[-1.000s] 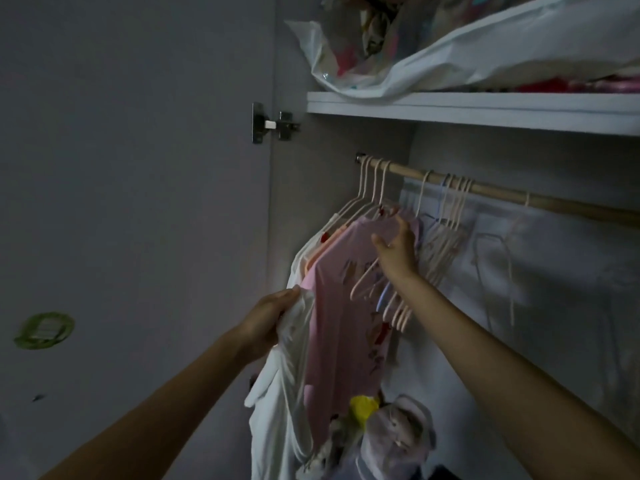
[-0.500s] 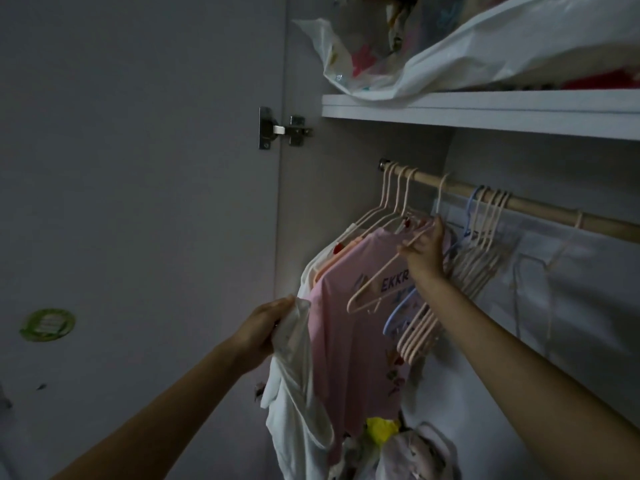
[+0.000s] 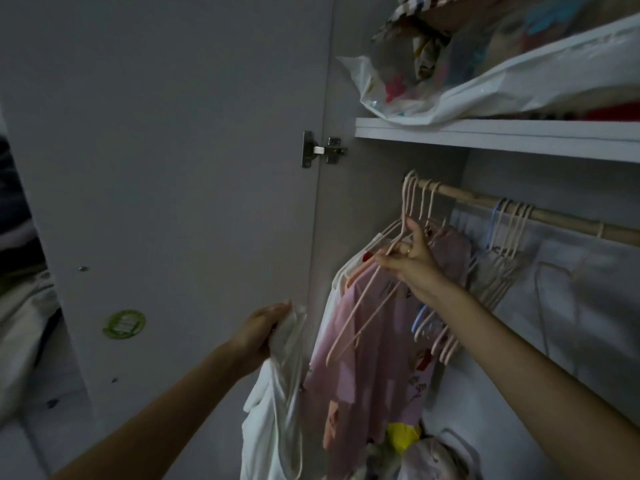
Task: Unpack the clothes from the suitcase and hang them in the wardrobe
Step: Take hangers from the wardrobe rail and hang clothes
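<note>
White crumpled cloth garment hangs from the left hand, whose fingers clamp its top edge beside the open grey wardrobe door. To its right, the right hand pinches an empty pale pink plastic hanger tilted before a pink printed shirt, below the wooden wardrobe rail.
</note>
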